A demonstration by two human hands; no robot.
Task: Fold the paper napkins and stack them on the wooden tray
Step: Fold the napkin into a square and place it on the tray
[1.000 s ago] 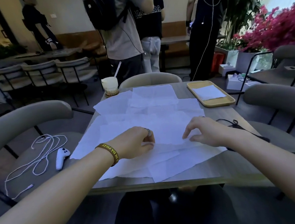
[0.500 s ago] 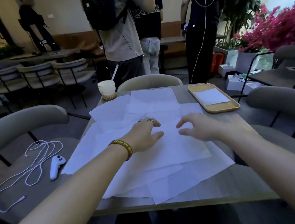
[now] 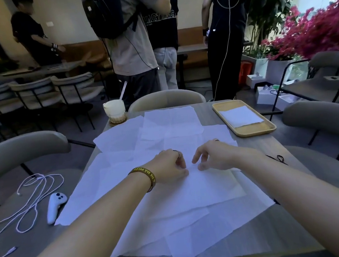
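Left fingers (image 3: 181, 164): curled tight, tips tucked to the thumb on the top napkin (image 3: 190, 190); cannot tell whether paper lies between them.
Right fingers (image 3: 196, 158): loosely curled, forefinger and thumb apart, thumb tip touching the same napkin.
Hands: left hand (image 3: 167, 165) and right hand (image 3: 216, 157), side by side at the centre of the table (image 3: 276, 231), close but apart.
Top napkin: white, flat, running from the hands toward 6 o'clock, on top of other sheets.
Loose napkins (image 3: 170, 122): white, unfolded, overlapping, covering the table from 6 to 12 o'clock.
Controller (image 3: 55, 206): white, 9 o'clock, on a chair seat beside a white cable (image 3: 35, 193).
Wooden tray (image 3: 252, 130): 1 o'clock, on the table, well apart from the hands.
Folded napkin (image 3: 240, 117): one, lying flat in the tray.
Cup (image 3: 114, 110): 11 o'clock, with straw, at the table's far edge.
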